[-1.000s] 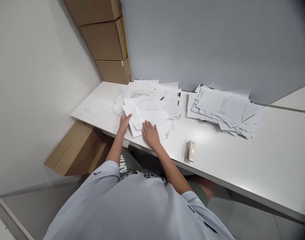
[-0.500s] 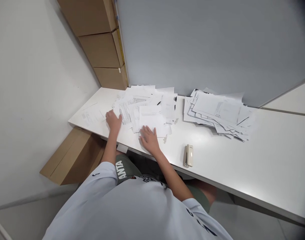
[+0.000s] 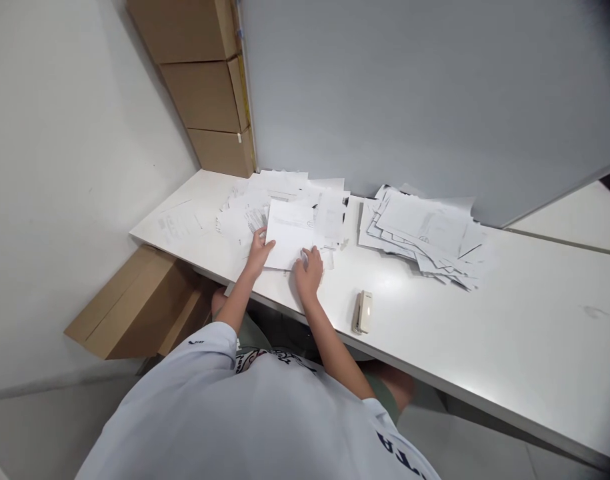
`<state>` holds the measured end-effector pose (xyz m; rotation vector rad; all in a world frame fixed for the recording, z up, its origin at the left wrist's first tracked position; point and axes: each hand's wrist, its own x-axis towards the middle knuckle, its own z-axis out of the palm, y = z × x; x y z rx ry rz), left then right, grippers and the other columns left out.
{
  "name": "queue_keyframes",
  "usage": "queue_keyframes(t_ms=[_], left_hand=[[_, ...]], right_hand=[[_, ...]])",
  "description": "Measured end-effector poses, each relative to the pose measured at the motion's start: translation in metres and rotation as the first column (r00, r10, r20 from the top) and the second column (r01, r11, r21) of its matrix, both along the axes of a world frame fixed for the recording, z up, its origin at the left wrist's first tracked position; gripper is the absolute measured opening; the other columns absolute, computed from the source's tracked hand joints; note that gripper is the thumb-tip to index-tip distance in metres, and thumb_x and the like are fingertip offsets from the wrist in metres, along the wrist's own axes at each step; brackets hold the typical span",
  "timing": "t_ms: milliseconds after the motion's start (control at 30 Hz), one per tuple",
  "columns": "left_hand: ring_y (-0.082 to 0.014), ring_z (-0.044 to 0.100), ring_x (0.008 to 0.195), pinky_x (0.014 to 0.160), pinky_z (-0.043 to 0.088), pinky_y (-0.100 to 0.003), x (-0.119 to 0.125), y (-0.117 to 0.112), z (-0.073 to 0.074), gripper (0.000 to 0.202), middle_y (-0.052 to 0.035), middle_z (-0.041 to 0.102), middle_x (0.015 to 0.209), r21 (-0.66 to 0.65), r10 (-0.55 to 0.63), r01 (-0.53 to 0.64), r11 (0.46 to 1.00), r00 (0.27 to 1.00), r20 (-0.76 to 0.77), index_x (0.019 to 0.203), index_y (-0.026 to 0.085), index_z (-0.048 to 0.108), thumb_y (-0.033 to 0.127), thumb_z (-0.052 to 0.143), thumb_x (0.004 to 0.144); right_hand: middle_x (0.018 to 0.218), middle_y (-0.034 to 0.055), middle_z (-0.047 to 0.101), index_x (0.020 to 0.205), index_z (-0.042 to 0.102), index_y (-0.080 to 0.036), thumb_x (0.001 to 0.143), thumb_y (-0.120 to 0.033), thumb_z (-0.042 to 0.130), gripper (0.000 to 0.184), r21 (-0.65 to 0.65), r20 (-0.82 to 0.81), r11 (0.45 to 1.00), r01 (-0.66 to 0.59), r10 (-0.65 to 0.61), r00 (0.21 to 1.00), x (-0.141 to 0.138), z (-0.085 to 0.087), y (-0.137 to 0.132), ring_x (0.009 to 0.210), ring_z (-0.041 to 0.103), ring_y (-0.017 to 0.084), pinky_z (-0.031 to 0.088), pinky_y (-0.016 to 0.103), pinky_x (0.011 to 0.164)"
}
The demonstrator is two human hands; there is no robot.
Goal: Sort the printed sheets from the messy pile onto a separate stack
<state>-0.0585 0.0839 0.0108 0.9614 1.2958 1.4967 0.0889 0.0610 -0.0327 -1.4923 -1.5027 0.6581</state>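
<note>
I hold a white sheet of paper point(image 3: 289, 233) with both hands at the front of a loose spread of printed papers point(image 3: 245, 215) on the white desk point(image 3: 485, 320). My left hand point(image 3: 258, 254) pinches the sheet's lower left edge. My right hand point(image 3: 308, 269) grips its lower right corner, fingers curled. The sheet is tilted up a little off the pile. More sheets of the same spread point(image 3: 329, 213) lie behind it, near the grey partition.
A second, thicker heap of papers point(image 3: 425, 233) lies to the right. A beige stapler point(image 3: 363, 312) rests near the desk's front edge. Single sheets point(image 3: 177, 225) lie at the desk's left end. Cardboard boxes stand stacked in the corner point(image 3: 205, 87), another lies on the floor point(image 3: 135, 307).
My left hand came back from the left part of the spread to the sheet's left edge. My right hand went from lying flat on the paper to gripping it, and the sheet has lifted.
</note>
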Motion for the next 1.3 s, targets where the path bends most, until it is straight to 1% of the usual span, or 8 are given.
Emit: queue_keyframes(t_ms=[167, 400, 600, 767, 933, 1100, 1233, 1300], left_hand=[[-0.0238, 0.071, 0.084, 0.082, 0.054, -0.04, -0.003, -0.015, 0.001, 0.074, -0.0053, 0.072, 0.097, -0.055, -0.073, 0.076, 0.996, 0.996, 0.045, 0.134, 0.022, 0.046, 0.025, 0.077, 0.066], [-0.0293, 0.065, 0.108, 0.096, 0.048, -0.04, -0.034, -0.047, 0.045, 0.052, -0.0074, 0.07, 0.112, -0.051, -0.106, 0.094, 0.994, 0.939, -0.328, 0.124, 0.026, 0.063, 0.016, 0.067, 0.074], [-0.0293, 0.063, 0.101, 0.106, 0.038, -0.047, -0.039, -0.036, 0.109, 0.045, -0.0065, 0.068, 0.087, 0.179, -0.033, 0.3, 0.937, 0.585, -0.81, 0.115, 0.024, 0.071, 0.013, 0.057, 0.073], [-0.0235, 0.06, 0.078, 0.094, 0.045, -0.048, -0.034, -0.05, 0.097, 0.029, -0.0065, 0.064, 0.074, 0.191, -0.025, 0.537, 0.822, 0.37, -0.929, 0.101, 0.025, 0.074, 0.02, 0.055, 0.08], [-0.0238, 0.061, 0.08, 0.097, 0.046, -0.052, -0.033, -0.069, 0.074, 0.029, -0.0061, 0.067, 0.078, 0.318, 0.15, 0.421, 0.85, 0.385, -0.911, 0.102, 0.029, 0.073, 0.025, 0.055, 0.08], [-0.0296, 0.063, 0.098, 0.111, 0.035, -0.055, -0.049, -0.07, 0.067, 0.02, -0.0071, 0.069, 0.087, 0.454, 0.334, 0.064, 0.889, 0.588, -0.737, 0.089, 0.028, 0.074, 0.033, 0.064, 0.072], [-0.0291, 0.06, 0.109, 0.107, 0.041, -0.047, -0.063, -0.076, 0.046, 0.031, -0.0095, 0.066, 0.099, 0.567, 0.719, -0.486, 0.665, 0.621, -0.311, 0.094, 0.022, 0.068, 0.046, 0.051, 0.082], [-0.0264, 0.06, 0.109, 0.103, 0.044, -0.041, -0.061, -0.08, 0.031, 0.036, -0.0093, 0.065, 0.105, 0.518, 0.711, -0.537, 0.666, 0.668, -0.22, 0.1, 0.022, 0.066, 0.048, 0.045, 0.087]], right_hand=[[0.154, 0.0213, 0.028, 0.136, 0.044, -0.014, 0.086, -0.037, 0.04, 0.055, 0.016, -0.178, 0.993, 0.115, -0.11, 0.978, 0.006, -0.001, -0.003, 0.148, 0.014, 0.033, 0.012, 0.064, 0.115], [0.104, 0.01, 0.061, 0.135, 0.042, -0.017, 0.089, -0.043, 0.041, 0.053, -0.077, -0.47, 0.997, 0.014, -0.048, 0.882, 0.014, 0.0, -0.016, 0.103, 0.059, 0.023, 0.045, 0.044, 0.096], [0.13, 0.017, 0.054, 0.137, 0.036, -0.02, 0.091, -0.04, 0.039, 0.051, 0.055, -0.456, 0.997, 0.056, -0.025, 0.89, 0.013, 0.004, -0.018, 0.124, 0.051, 0.025, 0.04, 0.048, 0.104], [0.145, 0.0188, 0.04, 0.141, 0.033, -0.019, 0.087, -0.036, 0.042, 0.057, 0.252, -0.381, 0.965, 0.07, 0.032, 0.924, 0.014, 0.016, -0.027, 0.14, 0.036, 0.028, 0.029, 0.054, 0.112], [0.118, 0.0123, 0.057, 0.122, 0.05, -0.02, 0.083, -0.036, 0.051, 0.042, 0.275, -0.447, 0.959, -0.065, 0.187, 0.875, 0.009, 0.02, -0.03, 0.117, 0.053, 0.027, 0.039, 0.049, 0.104], [0.085, 0.0031, 0.058, 0.093, 0.054, -0.02, 0.085, -0.038, 0.05, 0.021, 0.157, -0.516, 0.976, -0.151, 0.212, 0.83, 0.008, 0.014, -0.027, 0.083, 0.055, 0.019, 0.047, 0.033, 0.078], [0.078, -0.0003, 0.055, 0.087, 0.053, -0.021, 0.084, -0.037, 0.05, 0.017, 0.132, -0.516, 0.974, -0.187, 0.228, 0.826, 0.01, 0.012, -0.026, 0.076, 0.052, 0.016, 0.046, 0.029, 0.072], [0.079, -0.0003, 0.056, 0.089, 0.053, -0.022, 0.082, -0.037, 0.051, 0.017, 0.119, -0.509, 0.969, -0.215, 0.246, 0.825, 0.009, 0.011, -0.024, 0.077, 0.053, 0.016, 0.047, 0.029, 0.073]])
